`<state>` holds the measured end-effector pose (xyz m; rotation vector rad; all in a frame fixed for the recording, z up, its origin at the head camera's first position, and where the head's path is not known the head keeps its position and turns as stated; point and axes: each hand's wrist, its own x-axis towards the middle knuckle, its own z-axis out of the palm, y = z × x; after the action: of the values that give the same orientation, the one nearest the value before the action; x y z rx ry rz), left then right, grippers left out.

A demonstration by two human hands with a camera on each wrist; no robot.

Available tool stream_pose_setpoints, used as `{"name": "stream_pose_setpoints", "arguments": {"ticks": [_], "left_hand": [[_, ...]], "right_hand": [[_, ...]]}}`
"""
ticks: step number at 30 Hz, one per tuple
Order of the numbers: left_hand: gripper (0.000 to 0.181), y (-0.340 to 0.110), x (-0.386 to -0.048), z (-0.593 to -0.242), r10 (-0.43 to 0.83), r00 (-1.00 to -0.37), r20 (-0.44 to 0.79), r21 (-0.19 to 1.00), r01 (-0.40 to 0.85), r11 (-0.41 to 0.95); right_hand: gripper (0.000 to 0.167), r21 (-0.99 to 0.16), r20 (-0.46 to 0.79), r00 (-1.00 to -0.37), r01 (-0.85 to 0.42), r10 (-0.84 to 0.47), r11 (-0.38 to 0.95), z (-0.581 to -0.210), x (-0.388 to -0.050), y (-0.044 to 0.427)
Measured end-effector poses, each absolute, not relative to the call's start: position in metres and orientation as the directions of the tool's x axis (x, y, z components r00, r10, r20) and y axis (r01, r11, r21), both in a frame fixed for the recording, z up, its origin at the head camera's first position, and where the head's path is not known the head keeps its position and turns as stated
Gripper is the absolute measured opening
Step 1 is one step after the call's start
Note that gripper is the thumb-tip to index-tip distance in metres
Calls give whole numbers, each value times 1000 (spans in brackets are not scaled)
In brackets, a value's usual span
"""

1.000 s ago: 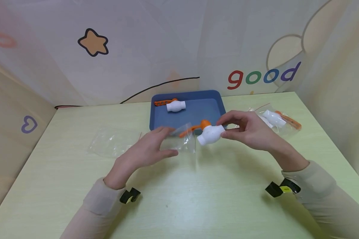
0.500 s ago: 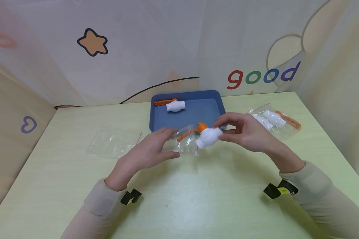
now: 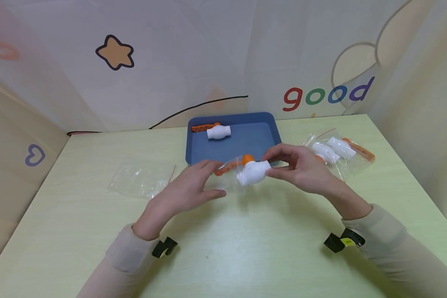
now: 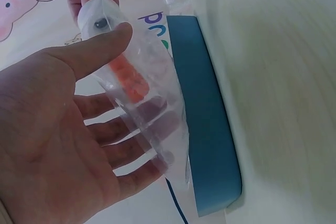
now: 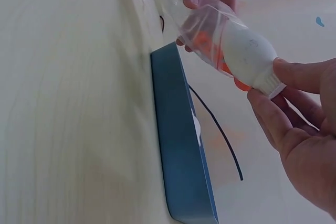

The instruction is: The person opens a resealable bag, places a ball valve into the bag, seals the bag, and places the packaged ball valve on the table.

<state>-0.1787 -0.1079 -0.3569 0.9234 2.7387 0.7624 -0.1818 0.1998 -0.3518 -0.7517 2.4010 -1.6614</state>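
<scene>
In the head view my right hand (image 3: 301, 169) pinches one ribbed end of a white plastic ball valve (image 3: 256, 172) with an orange lever handle (image 5: 203, 43). The handle and the valve's far end are inside a small clear zip bag (image 4: 176, 98). My left hand (image 3: 184, 186) holds this bag, its thumb on the near side and the fingers spread behind the film in the left wrist view. The valve hangs over the table in front of a blue tray (image 3: 246, 145). Inside that tray lies another white valve (image 3: 219, 132) with an orange handle.
A flat clear bag (image 3: 139, 178) lies on the table at left. At right, clear bags (image 3: 344, 151) hold more white valves with orange handles. A printed cloth (image 3: 193, 62) hangs behind the table (image 3: 223, 256).
My right hand has moved left and slightly down with the ball valve. The valve's handle and far end have gone further into the bag. My left hand has barely shifted.
</scene>
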Motion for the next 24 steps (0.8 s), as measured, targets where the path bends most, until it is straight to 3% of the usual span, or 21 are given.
{"name": "stream_pose_setpoints", "arguments": {"ticks": [24], "left_hand": [[69,-103,-175,-359,593,-802,65,572,517,637]], "right_hand": [[30,-941,175,-857,-291,-484,175,-362,-178,182]]}}
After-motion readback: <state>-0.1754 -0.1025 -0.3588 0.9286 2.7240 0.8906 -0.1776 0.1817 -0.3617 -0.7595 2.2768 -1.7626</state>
